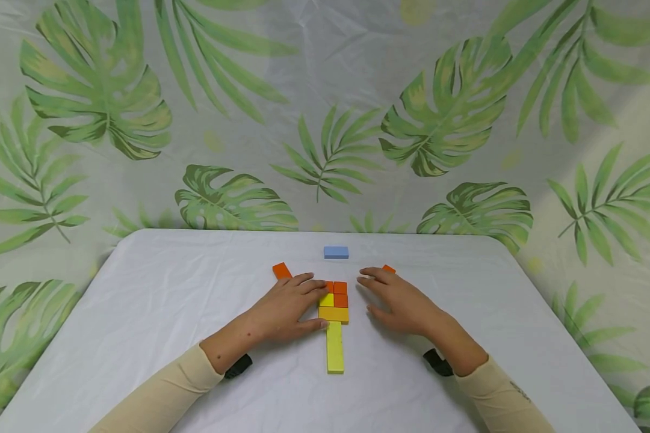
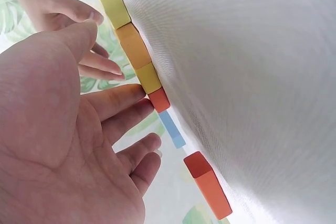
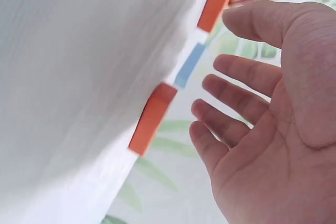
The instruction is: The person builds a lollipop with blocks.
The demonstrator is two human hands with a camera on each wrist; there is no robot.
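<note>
In the head view, small orange-red blocks and a small yellow block lie close together. Below them are a wider amber block and a long pale-yellow block pointing toward me. My left hand is at the group's left side. Two of its fingertips touch the yellow block and a red block in the left wrist view. To the right of the group, my right hand has its fingers spread and holds nothing. Its palm faces the blocks.
A blue block lies beyond the group near the far table edge. One orange block sits past my left hand, another partly behind my right hand. A leaf-print sheet hangs behind the white-covered table.
</note>
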